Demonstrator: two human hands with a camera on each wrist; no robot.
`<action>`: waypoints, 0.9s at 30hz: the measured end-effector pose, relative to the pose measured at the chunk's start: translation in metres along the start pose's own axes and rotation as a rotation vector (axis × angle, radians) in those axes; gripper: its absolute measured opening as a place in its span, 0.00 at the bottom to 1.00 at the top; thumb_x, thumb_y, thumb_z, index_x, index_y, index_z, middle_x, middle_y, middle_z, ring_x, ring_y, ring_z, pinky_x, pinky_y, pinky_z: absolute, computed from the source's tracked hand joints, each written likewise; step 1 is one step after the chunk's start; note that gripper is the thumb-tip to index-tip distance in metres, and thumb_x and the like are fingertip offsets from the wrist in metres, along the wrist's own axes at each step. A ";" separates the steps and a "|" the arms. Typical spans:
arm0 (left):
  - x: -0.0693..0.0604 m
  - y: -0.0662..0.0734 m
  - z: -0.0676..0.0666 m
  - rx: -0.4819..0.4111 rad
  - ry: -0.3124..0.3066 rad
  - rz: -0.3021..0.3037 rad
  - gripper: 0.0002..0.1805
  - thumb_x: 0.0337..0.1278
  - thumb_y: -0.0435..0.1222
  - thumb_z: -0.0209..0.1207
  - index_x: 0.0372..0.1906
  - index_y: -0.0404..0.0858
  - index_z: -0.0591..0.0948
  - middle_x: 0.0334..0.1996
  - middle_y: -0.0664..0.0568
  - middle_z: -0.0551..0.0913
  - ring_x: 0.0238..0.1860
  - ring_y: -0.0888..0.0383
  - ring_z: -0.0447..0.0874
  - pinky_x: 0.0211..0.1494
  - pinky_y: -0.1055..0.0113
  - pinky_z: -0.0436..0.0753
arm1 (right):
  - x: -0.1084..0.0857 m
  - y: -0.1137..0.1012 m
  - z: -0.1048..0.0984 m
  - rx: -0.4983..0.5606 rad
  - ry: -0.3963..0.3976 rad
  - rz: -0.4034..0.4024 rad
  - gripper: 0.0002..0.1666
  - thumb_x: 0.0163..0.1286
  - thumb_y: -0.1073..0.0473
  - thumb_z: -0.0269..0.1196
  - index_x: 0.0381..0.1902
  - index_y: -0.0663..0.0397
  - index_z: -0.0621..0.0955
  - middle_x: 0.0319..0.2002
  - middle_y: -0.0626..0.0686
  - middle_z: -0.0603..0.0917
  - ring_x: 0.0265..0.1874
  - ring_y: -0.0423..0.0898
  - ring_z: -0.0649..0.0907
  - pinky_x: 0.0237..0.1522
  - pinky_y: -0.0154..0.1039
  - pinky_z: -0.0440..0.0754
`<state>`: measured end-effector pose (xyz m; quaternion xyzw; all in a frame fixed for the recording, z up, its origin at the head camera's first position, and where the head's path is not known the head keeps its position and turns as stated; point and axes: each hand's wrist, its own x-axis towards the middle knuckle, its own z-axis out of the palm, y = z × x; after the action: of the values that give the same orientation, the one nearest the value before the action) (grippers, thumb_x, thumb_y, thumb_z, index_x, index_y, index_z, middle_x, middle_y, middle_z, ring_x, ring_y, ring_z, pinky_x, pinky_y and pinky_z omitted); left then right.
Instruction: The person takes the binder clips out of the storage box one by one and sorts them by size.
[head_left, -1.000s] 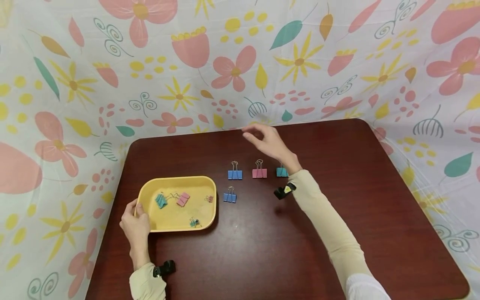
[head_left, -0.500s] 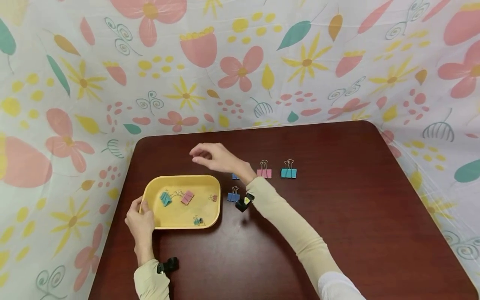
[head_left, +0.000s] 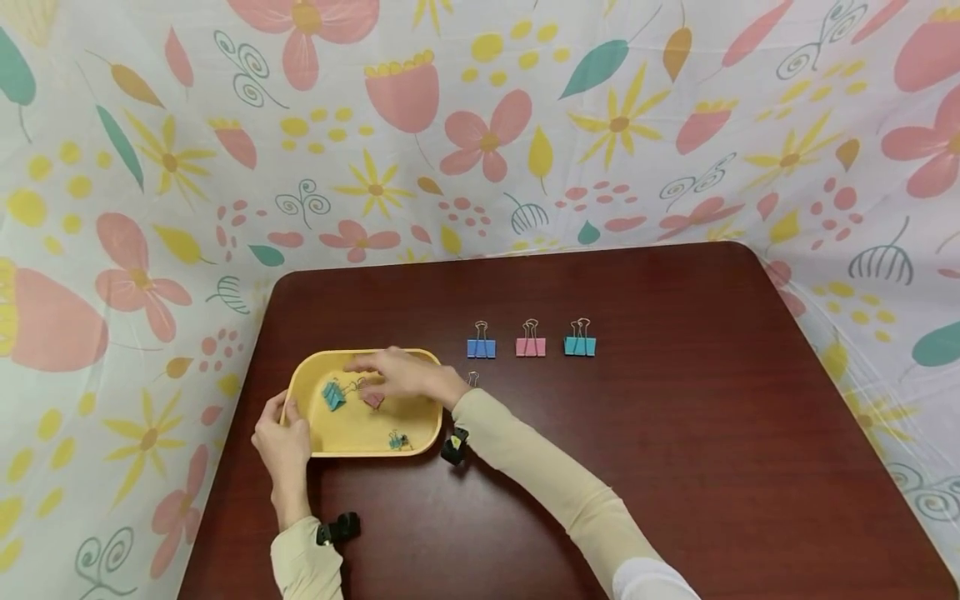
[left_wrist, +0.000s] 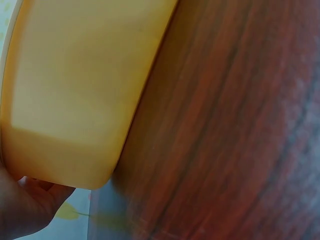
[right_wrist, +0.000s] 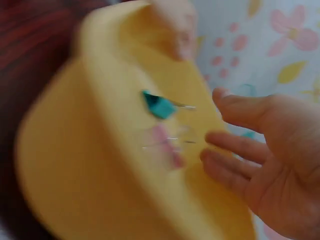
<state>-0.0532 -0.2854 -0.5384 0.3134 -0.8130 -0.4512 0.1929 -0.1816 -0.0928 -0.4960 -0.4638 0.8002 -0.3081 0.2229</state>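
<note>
In the head view, a yellow plastic tray [head_left: 352,455] sits on the left of the table. My left hand [head_left: 283,440] grips its left wall, thumb inside the rim. Above the tray's right half reaches my right hand [head_left: 405,372], fingers spread and holding nothing. Near its fingertips lie a pink binder clip [head_left: 372,400] and a teal binder clip [head_left: 333,395], also visible beside the right hand [right_wrist: 272,155] in the right wrist view. A small teal clip [head_left: 396,439] lies near the tray's front right. My right hand covers the tray's right part.
Right of the tray, a blue binder clip [head_left: 481,348], a pink one [head_left: 530,347] and a teal one [head_left: 580,346] form a row. Below the blue one, another clip's wire handle [head_left: 473,379] shows past my right wrist. A floral curtain [head_left: 480,167] borders the brown table [head_left: 675,400].
My right hand has swept left from behind the row of clips, then down over the tray. The row has come into full view. My left hand keeps its hold on the tray.
</note>
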 end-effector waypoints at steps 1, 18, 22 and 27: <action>0.000 0.000 0.000 -0.002 0.002 0.002 0.18 0.75 0.38 0.52 0.59 0.34 0.82 0.57 0.32 0.83 0.61 0.34 0.76 0.65 0.41 0.71 | 0.001 0.001 0.006 -0.042 -0.020 0.005 0.33 0.73 0.54 0.65 0.74 0.50 0.71 0.54 0.51 0.86 0.46 0.39 0.84 0.53 0.27 0.76; 0.000 -0.001 0.002 -0.013 0.005 0.014 0.17 0.75 0.37 0.52 0.59 0.34 0.82 0.56 0.33 0.84 0.60 0.33 0.76 0.66 0.40 0.70 | 0.003 0.019 0.026 -0.136 0.197 0.020 0.08 0.71 0.57 0.67 0.44 0.52 0.89 0.40 0.46 0.91 0.39 0.36 0.87 0.46 0.26 0.81; 0.000 -0.002 0.002 -0.010 0.001 0.012 0.17 0.75 0.37 0.52 0.59 0.34 0.82 0.56 0.33 0.84 0.60 0.33 0.76 0.65 0.40 0.71 | -0.003 0.020 0.021 -0.145 0.239 -0.014 0.09 0.74 0.57 0.64 0.43 0.50 0.90 0.40 0.44 0.91 0.39 0.35 0.88 0.45 0.26 0.82; 0.000 -0.001 -0.001 0.001 0.000 0.003 0.18 0.76 0.38 0.51 0.60 0.35 0.82 0.57 0.33 0.84 0.59 0.33 0.77 0.64 0.41 0.73 | -0.010 0.015 0.008 -0.130 0.291 -0.025 0.09 0.75 0.56 0.63 0.41 0.47 0.91 0.37 0.42 0.91 0.32 0.32 0.84 0.40 0.25 0.79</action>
<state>-0.0522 -0.2860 -0.5384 0.3121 -0.8138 -0.4506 0.1934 -0.1809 -0.0803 -0.5120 -0.4378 0.8364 -0.3223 0.0704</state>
